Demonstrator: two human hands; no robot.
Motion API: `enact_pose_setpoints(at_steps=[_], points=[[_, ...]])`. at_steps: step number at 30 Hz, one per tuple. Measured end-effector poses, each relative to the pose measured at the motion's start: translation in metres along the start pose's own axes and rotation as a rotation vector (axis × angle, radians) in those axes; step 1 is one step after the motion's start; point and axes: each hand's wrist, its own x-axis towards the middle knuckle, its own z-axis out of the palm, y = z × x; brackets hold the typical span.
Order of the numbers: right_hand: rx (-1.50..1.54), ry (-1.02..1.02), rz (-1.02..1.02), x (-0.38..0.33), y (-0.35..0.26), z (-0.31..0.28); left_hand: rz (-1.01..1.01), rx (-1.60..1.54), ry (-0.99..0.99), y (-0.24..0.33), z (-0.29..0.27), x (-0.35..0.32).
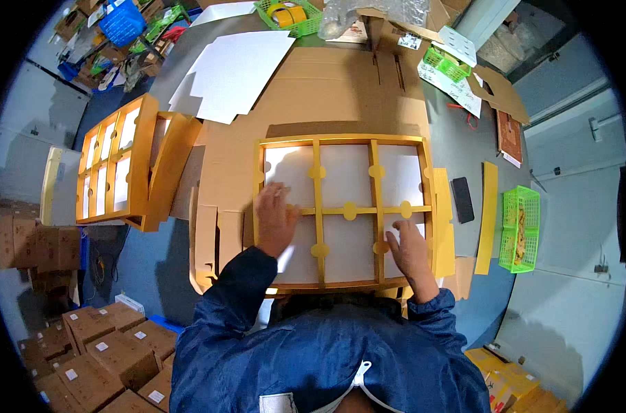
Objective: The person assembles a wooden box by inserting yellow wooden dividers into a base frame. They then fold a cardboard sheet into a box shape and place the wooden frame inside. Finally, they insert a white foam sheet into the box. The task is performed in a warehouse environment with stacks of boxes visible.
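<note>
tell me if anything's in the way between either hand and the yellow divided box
Nothing visible is. The left hand is over the left side of the yellow divided box, the right hand over its lower right. The black phone lies off to the right, not between them.

Left hand (276, 220): is being held over the left edge of the yellow divided tray (344, 140), fingers partly bent. Right hand (411, 252): is being held over its lower right compartment, thumb spread.
</note>
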Motion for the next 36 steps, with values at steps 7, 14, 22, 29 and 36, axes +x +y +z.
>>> enact_pose_setpoints(at_steps=[7,14,22,29,36], points=[[0.122,-0.008,0.42,-0.063,0.123,-0.004,-0.931,-0.804,-0.322,-0.089,-0.021,-0.177],[-0.012,-0.102,0.367,-0.075,0.121,-0.002,-0.936,-1.011,-0.426,-0.051,-0.047,-0.14],[0.202,-0.141,0.376,-0.044,0.044,-0.056,-0.942,-1.22,-0.126,-0.044,-0.124,-0.128],[0.558,0.07,0.196,-0.015,-0.007,-0.06,-0.837,-1.239,0.383,-0.144,-0.278,-0.11],[0.403,0.051,0.364,-0.064,0.031,-0.024,-0.97,-1.091,0.415,-0.322,-0.433,-0.104]])
